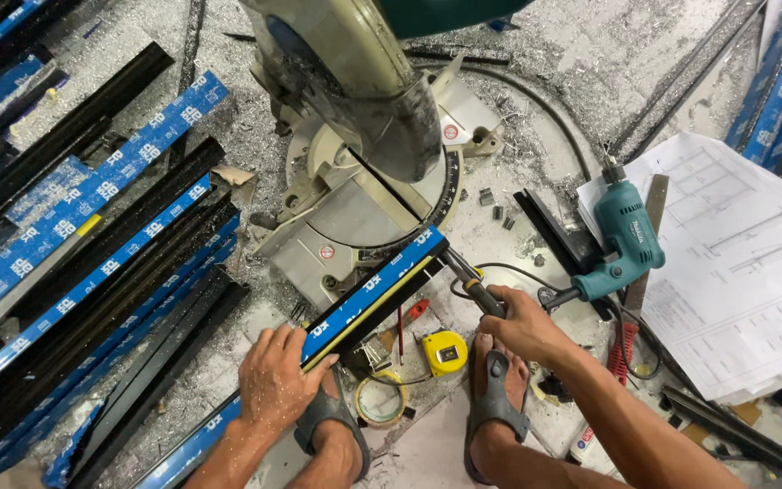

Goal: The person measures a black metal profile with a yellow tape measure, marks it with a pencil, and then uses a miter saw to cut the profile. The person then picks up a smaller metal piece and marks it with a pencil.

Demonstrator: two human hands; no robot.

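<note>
Here, left hand: pressed flat on the blue-filmed profile lying across the mitre saw base.
Right hand: closed around a screwdriver.
Risk: profile may slip; shavings litter the floor.

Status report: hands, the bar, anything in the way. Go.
Left hand pressing down on blue-taped black bar at the saw. Right hand gripping a screwdriver. Tape measure lies between the hands.
</note>
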